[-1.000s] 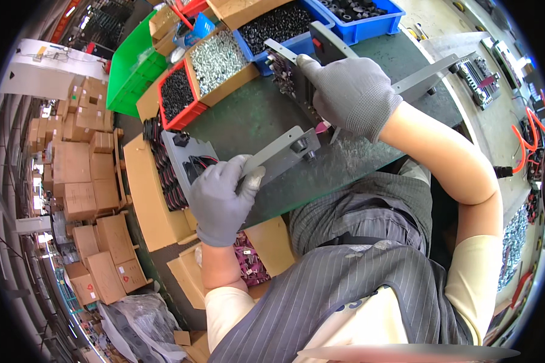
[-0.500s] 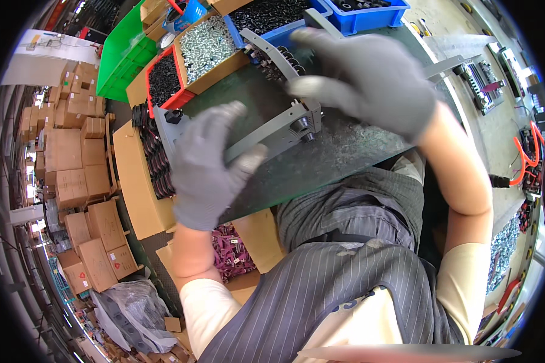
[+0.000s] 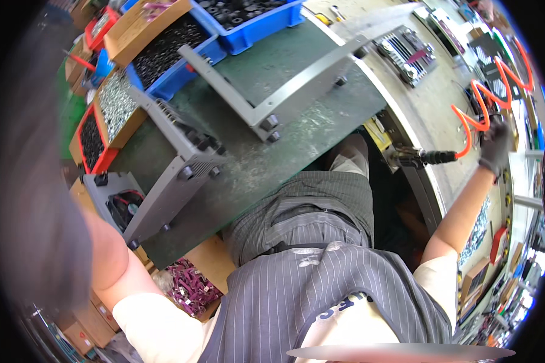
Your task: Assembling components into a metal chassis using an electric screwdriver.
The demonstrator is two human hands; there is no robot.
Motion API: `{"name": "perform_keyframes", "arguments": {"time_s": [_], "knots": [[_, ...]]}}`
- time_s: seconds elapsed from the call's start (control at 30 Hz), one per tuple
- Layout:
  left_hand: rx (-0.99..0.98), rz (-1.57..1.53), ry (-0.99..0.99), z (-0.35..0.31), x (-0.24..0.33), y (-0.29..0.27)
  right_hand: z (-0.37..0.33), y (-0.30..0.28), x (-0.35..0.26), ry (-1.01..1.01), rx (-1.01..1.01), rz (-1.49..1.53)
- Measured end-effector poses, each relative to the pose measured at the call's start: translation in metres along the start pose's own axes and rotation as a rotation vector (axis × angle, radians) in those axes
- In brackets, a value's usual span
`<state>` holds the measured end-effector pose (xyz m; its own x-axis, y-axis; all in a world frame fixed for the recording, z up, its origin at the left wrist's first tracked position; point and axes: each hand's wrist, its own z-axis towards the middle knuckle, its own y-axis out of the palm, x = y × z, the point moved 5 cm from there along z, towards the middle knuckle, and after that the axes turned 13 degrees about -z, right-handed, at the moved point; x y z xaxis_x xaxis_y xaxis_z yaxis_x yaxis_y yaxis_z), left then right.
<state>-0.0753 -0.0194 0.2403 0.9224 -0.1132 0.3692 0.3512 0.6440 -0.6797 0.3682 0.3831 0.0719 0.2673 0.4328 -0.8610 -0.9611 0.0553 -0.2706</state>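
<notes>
My left hand [image 3: 36,181], in a grey glove, is a large motion-smeared shape along the left edge; its fingers cannot be made out. At the far right my gloved right hand [image 3: 495,148] reaches out beside an orange coiled hose [image 3: 479,100]. The small, dark finger area does not show whether it holds anything. Two grey metal frames stand apart on the dark green tabletop [image 3: 266,172]. The left frame [image 3: 172,190] has black feet at its corner and a coil of dark cable by its side panel. The right frame [image 3: 303,85] is L-shaped from above, with black feet.
Blue bins [image 3: 242,30] of black parts line the far edge, beside a cardboard box [image 3: 116,103] of silver screws and a red bin [image 3: 91,142]. A black air tool [image 3: 421,157] hangs by the right bench edge. Purple parts [image 3: 191,287] fill a box below.
Both hands have left the grey frames: the left swings to the left edge, the right stretches far right. The view has turned, and a frame now stands by itself on the right.
</notes>
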Motion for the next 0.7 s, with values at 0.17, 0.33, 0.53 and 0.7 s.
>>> {"name": "perform_keyframes", "arguments": {"time_s": [0.17,0.33,0.53,0.7], "knots": [[-0.037,-0.104,0.052,0.001,0.036,0.027,-0.034,0.127,0.059,0.546,-0.576,-0.394],[-0.040,-0.158,0.059,-0.004,0.059,0.039,-0.031,0.188,0.052,0.525,-0.608,-0.418],[-0.039,-0.177,0.059,-0.012,0.071,0.048,-0.029,0.202,0.060,0.480,-0.615,-0.315],[-0.038,-0.193,0.065,-0.016,0.079,0.049,-0.016,0.200,0.058,0.402,-0.479,-0.379]]}}
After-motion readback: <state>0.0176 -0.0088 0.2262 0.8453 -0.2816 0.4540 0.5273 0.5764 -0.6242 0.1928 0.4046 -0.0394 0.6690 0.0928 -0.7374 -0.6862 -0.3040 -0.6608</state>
